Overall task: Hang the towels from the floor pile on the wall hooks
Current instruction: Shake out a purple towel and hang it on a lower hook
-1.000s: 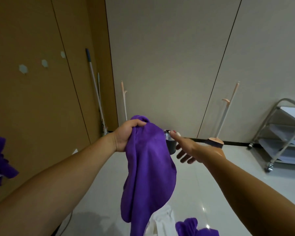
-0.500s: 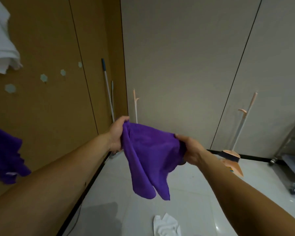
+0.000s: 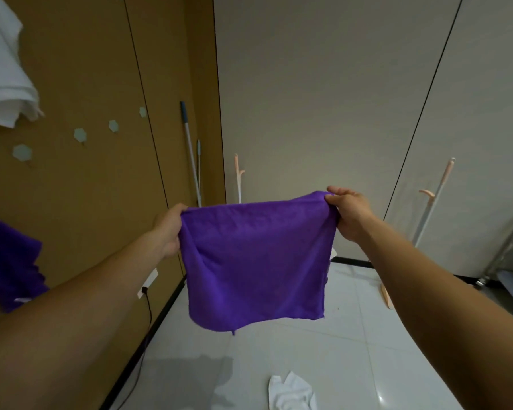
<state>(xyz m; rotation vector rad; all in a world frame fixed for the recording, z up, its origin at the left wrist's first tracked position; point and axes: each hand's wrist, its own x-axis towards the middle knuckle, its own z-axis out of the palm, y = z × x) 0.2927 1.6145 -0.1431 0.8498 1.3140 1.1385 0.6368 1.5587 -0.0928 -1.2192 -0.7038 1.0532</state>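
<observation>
A purple towel [image 3: 256, 261] hangs spread flat in front of me, held by its two top corners. My left hand [image 3: 168, 229] pinches the left corner and my right hand [image 3: 348, 211] pinches the right corner. On the brown wall to the left are several pale hexagonal hooks [image 3: 22, 152], bare. A white towel [image 3: 3, 69] hangs at the upper left and another purple towel [image 3: 9, 261] hangs lower on that wall. A crumpled white towel [image 3: 290, 392] lies on the floor near the bottom edge.
A mop handle [image 3: 190, 152] leans in the corner. Two peach-coloured broom or dustpan handles [image 3: 439, 190] stand against the grey wall. A metal trolley [image 3: 510, 261] is at the far right. A black cable [image 3: 148, 309] runs from a wall socket down to the floor.
My right hand took the towel's other corner and both hands pulled apart, so the bunched towel now hangs spread flat. The view has tilted up and left, showing more of the hooked wall.
</observation>
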